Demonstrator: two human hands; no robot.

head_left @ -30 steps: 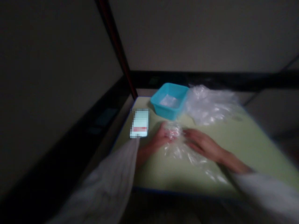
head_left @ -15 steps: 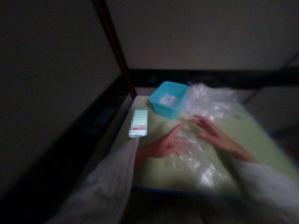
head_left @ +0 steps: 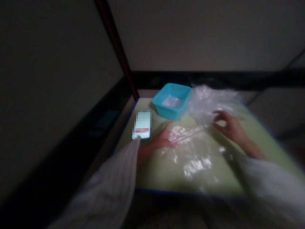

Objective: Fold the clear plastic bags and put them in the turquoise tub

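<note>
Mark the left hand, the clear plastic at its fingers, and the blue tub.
Left hand [head_left: 164,138]: head view, its middle.
Clear plastic [head_left: 178,132]: head view, bunched part.
Blue tub [head_left: 167,112]: head view, front wall.

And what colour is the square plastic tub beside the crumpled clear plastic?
The open, square turquoise plastic tub is bright blue-green, seen in the head view.

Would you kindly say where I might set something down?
Bare tabletop shows right of the right hand, and between left forearm and near edge. The middle is crowded by clear plastic, the back by the turquoise tub and plastic heap.
</note>
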